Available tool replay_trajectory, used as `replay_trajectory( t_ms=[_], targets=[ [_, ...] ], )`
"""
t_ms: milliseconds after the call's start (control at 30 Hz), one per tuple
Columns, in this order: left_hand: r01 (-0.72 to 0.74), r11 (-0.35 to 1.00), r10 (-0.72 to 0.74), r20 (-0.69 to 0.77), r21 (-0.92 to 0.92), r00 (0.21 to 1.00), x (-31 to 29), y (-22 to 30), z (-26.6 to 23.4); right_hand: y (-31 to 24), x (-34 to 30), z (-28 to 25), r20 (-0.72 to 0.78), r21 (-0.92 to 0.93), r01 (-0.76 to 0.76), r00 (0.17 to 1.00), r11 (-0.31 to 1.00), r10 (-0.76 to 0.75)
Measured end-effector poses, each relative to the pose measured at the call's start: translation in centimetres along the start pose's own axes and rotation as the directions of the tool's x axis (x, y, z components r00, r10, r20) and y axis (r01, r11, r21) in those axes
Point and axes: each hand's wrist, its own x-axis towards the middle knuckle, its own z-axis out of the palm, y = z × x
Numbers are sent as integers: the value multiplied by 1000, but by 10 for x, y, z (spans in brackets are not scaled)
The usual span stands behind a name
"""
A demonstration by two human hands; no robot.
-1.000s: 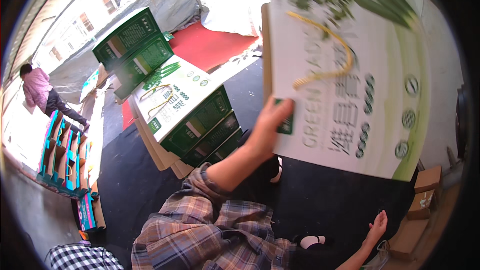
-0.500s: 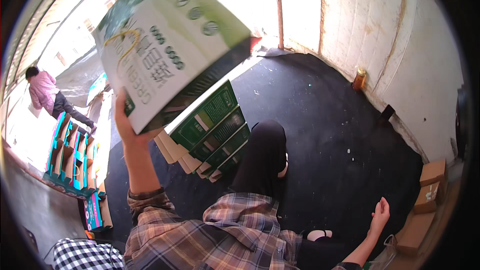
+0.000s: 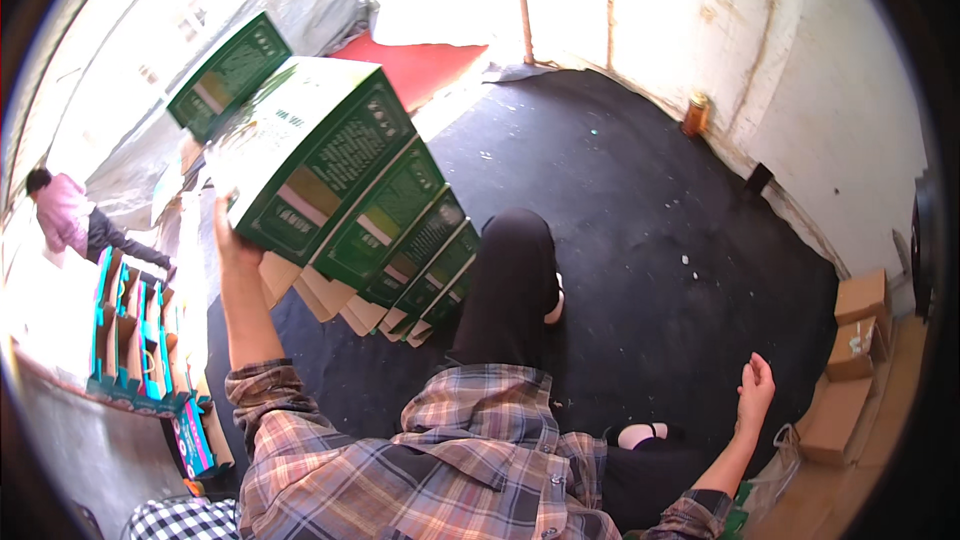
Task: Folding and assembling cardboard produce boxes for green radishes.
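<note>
My left hand (image 3: 238, 245) grips the lower left edge of a green and white gift box (image 3: 325, 165), its fingers mostly hidden beneath the box. That box sits tilted at the top of a leaning row of similar green boxes (image 3: 398, 260), whose tan cardboard flaps (image 3: 322, 295) stick out toward me. Another green box (image 3: 230, 75) shows just behind the held one. Off to the right, my right hand (image 3: 756, 395) hangs over the black floor sheet, empty, with its fingers loosely curled and slightly apart.
Teal boxes with open cardboard compartments (image 3: 140, 340) stand at the left, near a person in pink (image 3: 62, 215). Brown cartons (image 3: 838, 415) line the right side. An amber jar (image 3: 696, 114) stands by the wall. My knee (image 3: 515, 240) is beside the box row.
My left hand has brought the gift box down from high up onto the row and turned it, so its green side now faces me. My right hand stays empty at the right.
</note>
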Motion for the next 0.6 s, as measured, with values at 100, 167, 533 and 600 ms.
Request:
replay_trajectory(
  t_ms=[100,167,533,600],
  targets=[
    [78,994,-80,23,71,997,5,8,-6,4,0,3,-1,20,5,1000,1000,-5],
    [182,969,-175,-53,168,983,6,26,-25,-4,-1,10,6,-1,62,998,998,-62],
    [-942,264,634,773,-209,6,-164,-27,194,-7,-19,14,-71,-104,115,990,988,-122],
    [-666,509,766,640,-546,61,-195,-54,235,-8,-37,-3,-152,-124,111,980,986,-129]
  ],
)
